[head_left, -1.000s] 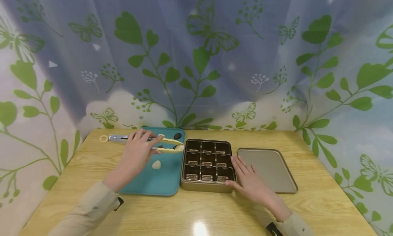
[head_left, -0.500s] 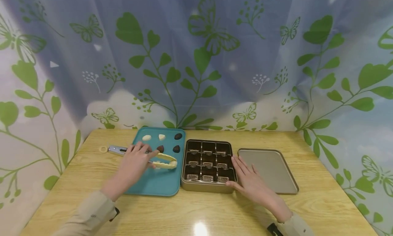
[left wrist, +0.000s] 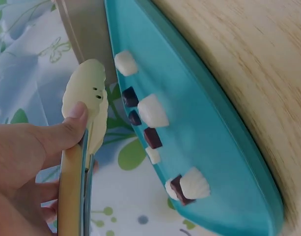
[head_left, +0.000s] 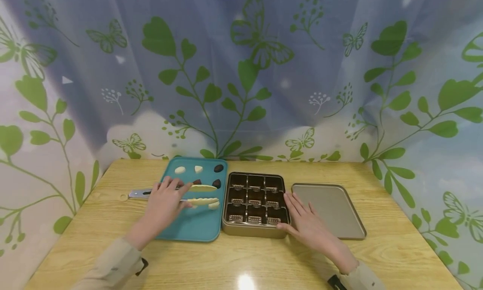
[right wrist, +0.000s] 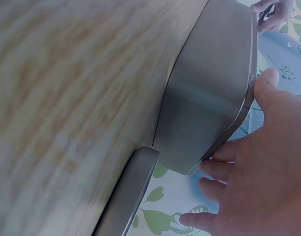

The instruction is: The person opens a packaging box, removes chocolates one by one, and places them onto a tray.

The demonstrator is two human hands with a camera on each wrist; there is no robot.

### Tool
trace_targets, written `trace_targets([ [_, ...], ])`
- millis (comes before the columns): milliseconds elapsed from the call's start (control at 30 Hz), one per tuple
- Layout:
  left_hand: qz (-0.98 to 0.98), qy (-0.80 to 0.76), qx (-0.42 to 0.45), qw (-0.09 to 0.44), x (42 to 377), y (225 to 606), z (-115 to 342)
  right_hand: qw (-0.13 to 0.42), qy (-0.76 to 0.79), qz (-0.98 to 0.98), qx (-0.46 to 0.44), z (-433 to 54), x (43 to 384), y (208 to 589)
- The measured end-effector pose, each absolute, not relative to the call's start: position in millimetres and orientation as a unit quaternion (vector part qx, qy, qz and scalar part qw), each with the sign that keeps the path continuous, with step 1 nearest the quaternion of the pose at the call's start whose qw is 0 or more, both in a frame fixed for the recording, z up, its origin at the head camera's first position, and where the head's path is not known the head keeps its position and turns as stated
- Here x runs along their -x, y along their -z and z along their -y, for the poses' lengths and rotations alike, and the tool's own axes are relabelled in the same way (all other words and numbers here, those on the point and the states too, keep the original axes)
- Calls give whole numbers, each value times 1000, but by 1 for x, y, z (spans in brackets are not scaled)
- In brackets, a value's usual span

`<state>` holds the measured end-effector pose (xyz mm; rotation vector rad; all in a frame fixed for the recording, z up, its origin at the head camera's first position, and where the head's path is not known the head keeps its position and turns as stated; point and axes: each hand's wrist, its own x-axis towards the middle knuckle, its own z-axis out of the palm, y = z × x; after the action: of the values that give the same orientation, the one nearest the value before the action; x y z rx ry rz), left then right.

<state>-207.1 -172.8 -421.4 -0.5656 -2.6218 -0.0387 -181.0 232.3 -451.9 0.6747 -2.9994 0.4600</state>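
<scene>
My left hand [head_left: 166,199] grips a pair of tongs [left wrist: 79,162] with pale yellow tips, held over the teal tray [head_left: 188,229]. The tips stand apart with nothing between them. A white chocolate piece [head_left: 213,205] lies on the tray just under the near tip. Several white and dark chocolates are on the tray, among them a dark piece [head_left: 218,168] at the far corner and a white piece [left wrist: 152,110]; my hand and the tongs hide some. My right hand [head_left: 307,220] rests against the right side of the bronze tin [head_left: 254,230], fingers extended, thumb at its near corner.
A dark divider insert [head_left: 255,201] with several square compartments fills the tin. To the right lies a flat bronze lid [head_left: 328,210], partly behind my right hand. The wooden table [head_left: 196,265] meets a leaf-print curtain [head_left: 241,92] at the back.
The tongs have come toward me from the tray's upper right, carrying a white chocolate, then spread and let it go on the tray. The right hand stays in place.
</scene>
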Motion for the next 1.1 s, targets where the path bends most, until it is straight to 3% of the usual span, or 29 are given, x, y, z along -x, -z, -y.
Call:
trace_targets([
  [300,964,36,169,203,200,419,183,18,-151,965,-215,-231,181,450],
  [667,961,100,114,233,192,429,213,18,-154,964,-215,-230,179,450],
  [1100,985,96,-18,141,191,434,276,17,-159,963,-217,-231,180,451],
])
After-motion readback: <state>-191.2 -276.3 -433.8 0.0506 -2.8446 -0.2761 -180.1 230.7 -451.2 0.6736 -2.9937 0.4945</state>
